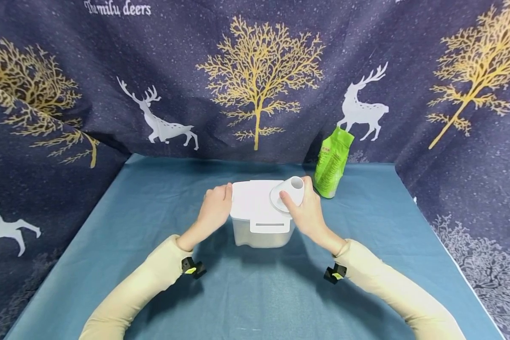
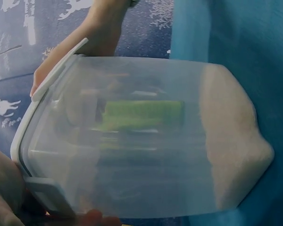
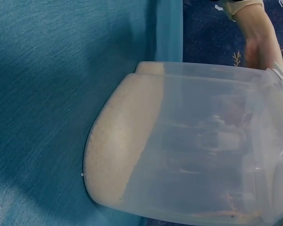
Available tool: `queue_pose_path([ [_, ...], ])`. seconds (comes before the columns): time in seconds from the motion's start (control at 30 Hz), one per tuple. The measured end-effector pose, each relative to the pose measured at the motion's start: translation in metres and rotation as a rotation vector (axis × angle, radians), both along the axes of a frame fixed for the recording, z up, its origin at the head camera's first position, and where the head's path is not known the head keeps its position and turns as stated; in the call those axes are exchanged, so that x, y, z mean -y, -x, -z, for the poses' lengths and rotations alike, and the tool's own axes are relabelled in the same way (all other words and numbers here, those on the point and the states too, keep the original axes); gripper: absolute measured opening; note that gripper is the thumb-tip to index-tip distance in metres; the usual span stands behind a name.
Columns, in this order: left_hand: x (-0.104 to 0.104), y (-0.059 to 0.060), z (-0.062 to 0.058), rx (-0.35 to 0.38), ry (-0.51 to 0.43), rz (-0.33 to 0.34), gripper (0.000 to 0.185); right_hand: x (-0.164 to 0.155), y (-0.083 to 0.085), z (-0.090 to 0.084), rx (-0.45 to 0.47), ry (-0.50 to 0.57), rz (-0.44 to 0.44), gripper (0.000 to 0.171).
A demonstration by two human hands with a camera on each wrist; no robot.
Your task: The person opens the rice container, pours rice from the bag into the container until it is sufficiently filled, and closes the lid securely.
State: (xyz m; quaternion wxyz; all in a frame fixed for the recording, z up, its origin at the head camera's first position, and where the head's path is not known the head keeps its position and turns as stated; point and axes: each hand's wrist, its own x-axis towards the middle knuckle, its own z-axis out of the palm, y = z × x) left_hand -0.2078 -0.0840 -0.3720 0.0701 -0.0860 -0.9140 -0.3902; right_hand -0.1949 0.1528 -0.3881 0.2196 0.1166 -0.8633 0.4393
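On the dark curtain (image 1: 59, 56) behind the table, at the top and far beyond the left hand, white letters read something like "Thmilu deers"; the first word is not sharp. A green bag (image 1: 332, 163) stands upright just beyond the right hand and a little to its outer side. It carries small print, but this is too small to read.

The clear plastic box (image 1: 261, 232) stands on the blue tablecloth (image 1: 153, 198) between the two hands. Its white lid (image 1: 252, 203) is on top and faces up. The long side of the box seems to run from one hand to the other, and a flat clip (image 1: 268, 225) of the lid hangs over the wall that faces the person. Through the clear walls, both wrist views show a pale, grain-like filling (image 3: 118, 146) lying in the bottom part of the box.

The left hand (image 1: 214, 210) lies against the left end of the box with fingers bent over the lid edge, so it holds the box there. The right hand (image 1: 308, 212) is at the right end, and its fingers curl around a white funnel-shaped cup (image 1: 292, 191) that sits on the lid with its round opening tilted away from the person.
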Motion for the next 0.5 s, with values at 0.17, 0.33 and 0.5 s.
queue_pose_path([
  [0.17, -0.0016, -0.0022, -0.0017, -0.044, 0.057, -0.031, 0.045, 0.0011, 0.0003, 0.001, -0.033, 0.014, 0.008, 0.049],
  [0.33, -0.0017, -0.0037, -0.0031, -0.036, 0.097, -0.049, 0.043, 0.0016, 0.001, 0.0029, -0.04, 0.029, 0.013, 0.046],
  [0.5, 0.0005, -0.0036, 0.0016, -0.028, 0.044, -0.044, 0.042, 0.0032, -0.0002, 0.0033, -0.028, 0.047, 0.003, 0.045],
])
